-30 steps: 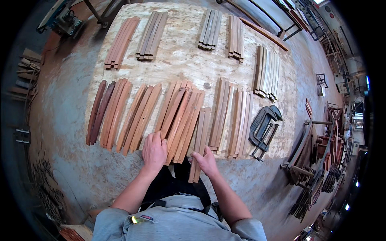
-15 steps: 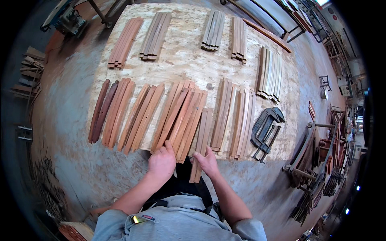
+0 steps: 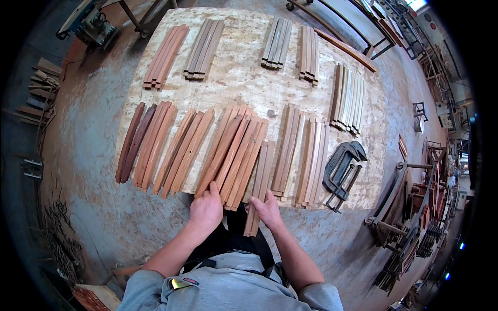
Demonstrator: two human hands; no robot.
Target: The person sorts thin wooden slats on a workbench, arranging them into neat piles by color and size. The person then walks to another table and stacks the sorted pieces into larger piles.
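My left hand (image 3: 206,208) is at the near table edge, its index finger stretched along the end of a reddish-brown wooden strip (image 3: 222,151). Its other fingers curl at that strip's end, and the thumb is hidden. This strip lies slantwise on a bundle of lighter reddish strips (image 3: 247,165). To the right, my right hand (image 3: 266,210) is closed around a narrow pair of brown wooden strips (image 3: 262,171). Their near ends stick out past the edge towards my body, with the thumb on top.
More strip bundles lie on the plywood tabletop (image 3: 244,88), including dark red strips (image 3: 136,142) on the left and pale ones (image 3: 348,98) at the right. Two black C-clamps (image 3: 342,173) rest near the right edge. A metal-framed cart (image 3: 402,207) stands beyond on the floor.
The near end of the reddish-brown strip has shifted left under my left hand, widening the dark gap beside it. My right hand keeps its hold in nearly the same place.
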